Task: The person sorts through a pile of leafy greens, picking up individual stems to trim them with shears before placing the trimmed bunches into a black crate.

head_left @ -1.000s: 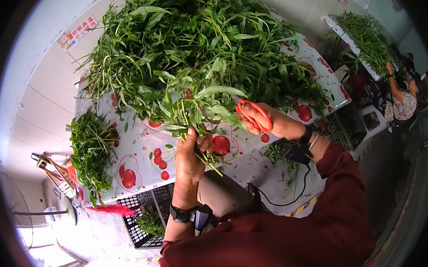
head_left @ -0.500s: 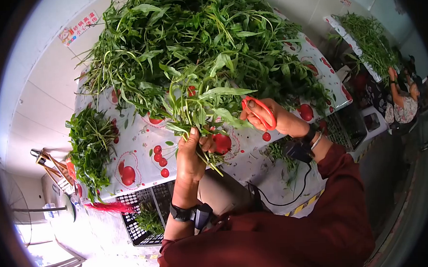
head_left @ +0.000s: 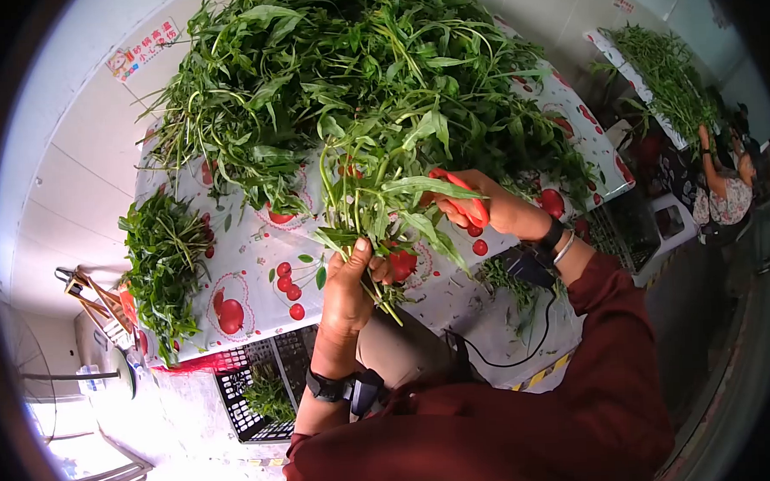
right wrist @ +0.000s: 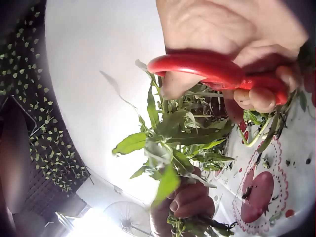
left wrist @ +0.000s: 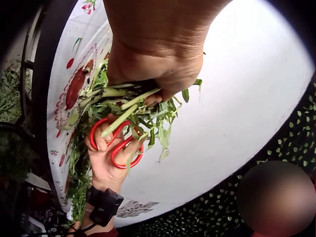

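My left hand (head_left: 349, 283) grips a bunch of leafy green stems (head_left: 357, 199) near their cut lower ends, the leaves fanning upward. In the left wrist view thick pale stems (left wrist: 121, 121) stick out below the fist. My right hand (head_left: 495, 206) holds red-handled scissors (head_left: 469, 207), thumb and fingers through the loops. The scissors' red handles (right wrist: 197, 66) show large in the right wrist view; their blades are hidden among the leaves. Beyond both hands lies a big heap of the same greens (head_left: 335, 79).
A smaller pile of greens (head_left: 165, 276) sits at the left of the cherry-patterned tablecloth (head_left: 258, 280). Black plastic crates (head_left: 246, 393) stand below the table edge. Trimmings (head_left: 512, 291) lie near a black cable (head_left: 540, 345). Another person (head_left: 726, 183) works at a second table on the right.
The right hand with the scissors has drawn slightly nearer the bunch and turned, its blades passing behind the leaves. The left hand has shifted slightly, still gripping the stems.
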`<state>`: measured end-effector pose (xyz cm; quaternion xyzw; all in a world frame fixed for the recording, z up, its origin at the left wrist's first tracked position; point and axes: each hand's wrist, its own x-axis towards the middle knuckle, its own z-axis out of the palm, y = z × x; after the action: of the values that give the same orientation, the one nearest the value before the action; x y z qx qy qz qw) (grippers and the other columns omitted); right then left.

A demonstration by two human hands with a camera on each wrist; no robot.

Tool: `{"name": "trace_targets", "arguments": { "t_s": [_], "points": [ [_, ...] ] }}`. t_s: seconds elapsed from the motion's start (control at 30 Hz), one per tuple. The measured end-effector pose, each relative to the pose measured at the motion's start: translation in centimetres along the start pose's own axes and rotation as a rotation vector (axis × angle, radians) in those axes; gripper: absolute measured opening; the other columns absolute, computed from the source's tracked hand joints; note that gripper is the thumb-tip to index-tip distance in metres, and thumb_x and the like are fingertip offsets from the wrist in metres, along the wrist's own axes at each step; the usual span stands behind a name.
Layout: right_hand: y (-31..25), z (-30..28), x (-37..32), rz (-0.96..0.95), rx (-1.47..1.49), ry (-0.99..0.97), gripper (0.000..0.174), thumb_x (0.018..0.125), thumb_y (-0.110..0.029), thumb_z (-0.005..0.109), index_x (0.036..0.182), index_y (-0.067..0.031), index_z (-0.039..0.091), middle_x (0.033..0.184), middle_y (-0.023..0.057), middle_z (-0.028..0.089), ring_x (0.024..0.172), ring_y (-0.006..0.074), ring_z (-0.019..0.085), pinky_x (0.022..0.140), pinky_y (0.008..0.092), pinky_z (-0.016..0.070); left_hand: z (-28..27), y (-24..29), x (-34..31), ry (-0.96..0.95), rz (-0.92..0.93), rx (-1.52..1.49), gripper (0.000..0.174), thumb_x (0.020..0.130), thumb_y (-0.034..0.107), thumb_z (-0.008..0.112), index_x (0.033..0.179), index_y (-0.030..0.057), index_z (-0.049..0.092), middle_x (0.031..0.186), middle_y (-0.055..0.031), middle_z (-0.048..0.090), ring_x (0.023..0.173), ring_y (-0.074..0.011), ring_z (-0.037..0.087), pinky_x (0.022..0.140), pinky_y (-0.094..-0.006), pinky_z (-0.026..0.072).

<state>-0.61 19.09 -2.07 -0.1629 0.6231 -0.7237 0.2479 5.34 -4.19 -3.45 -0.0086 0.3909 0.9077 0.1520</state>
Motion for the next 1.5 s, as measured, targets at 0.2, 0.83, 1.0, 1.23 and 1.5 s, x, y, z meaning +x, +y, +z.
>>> {"name": "trace_targets", "arguments": {
  "t_s": [0.2, 0.83, 1.0, 1.23, 1.5],
  "points": [
    [-1.6, 1.1, -0.4, 0.045, -0.157, 0.121, 0.034, 0.092, -0.029, 0.049, 0.087, 0.0034, 0.057, 0.054, -0.0056, 0.041, 0.046, 0.0032, 0.037, 0.044, 0.0201, 0.0307, -0.2, -0.3, 0.4, -0.032, -0.019, 0.002, 0.029, 0.089, 0.028, 0.054, 0.094, -0.0002, 0.052, 0.066, 0.0021, 0.039, 0.056, -0.0097, 0.037, 0.053, -0.0255, 0.0347],
    [-0.8, 0.9, -1.6, -0.202, -1.304, 0.339, 0.019, 0.074, -0.020, 0.063, 0.080, -0.0022, 0.059, 0.072, 0.0120, 0.058, 0.065, 0.0291, 0.057, 0.057, 0.0373, 0.0442, -3.1, 3.7, 2.2, -0.074, 0.252, -0.379, 0.024, 0.093, 0.027, 0.046, 0.103, 0.0055, 0.051, 0.065, 0.0049, 0.033, 0.054, -0.0059, 0.030, 0.053, -0.0208, 0.0286],
    [-4.8, -0.8, 0.8, -0.417, -1.277, 0.586, 0.012, 0.077, -0.016, 0.061, 0.085, -0.0079, 0.061, 0.076, 0.0090, 0.056, 0.067, 0.0272, 0.058, 0.058, 0.0354, 0.0454, -2.8, 3.3, 2.2, -0.037, 0.203, -0.482, 0.021, 0.094, 0.022, 0.045, 0.103, 0.0042, 0.050, 0.066, 0.0036, 0.034, 0.054, -0.0066, 0.029, 0.051, -0.0202, 0.0285],
    [-7.3, -2.3, 5.9, -0.539, -1.457, 0.570, 0.034, 0.072, -0.021, 0.068, 0.102, -0.0070, 0.060, 0.095, 0.0076, 0.052, 0.092, 0.0254, 0.053, 0.077, 0.0353, 0.0451, -2.7, 2.6, 2.1, 0.009, 0.176, -0.435, 0.021, 0.095, 0.023, 0.043, 0.104, 0.0055, 0.050, 0.066, 0.0038, 0.033, 0.055, -0.0071, 0.030, 0.053, -0.0208, 0.0290],
    [-5.6, -1.9, 8.7, -0.516, -1.677, 0.413, 0.030, 0.061, -0.021, 0.075, 0.081, -0.0056, 0.059, 0.090, 0.0072, 0.048, 0.094, 0.0245, 0.047, 0.079, 0.0370, 0.0410, -2.6, 2.7, 1.9, 0.048, 0.166, -0.400, 0.020, 0.095, 0.023, 0.043, 0.103, 0.0061, 0.050, 0.066, 0.0045, 0.031, 0.056, -0.0070, 0.029, 0.055, -0.0214, 0.0294]
  ]
}}
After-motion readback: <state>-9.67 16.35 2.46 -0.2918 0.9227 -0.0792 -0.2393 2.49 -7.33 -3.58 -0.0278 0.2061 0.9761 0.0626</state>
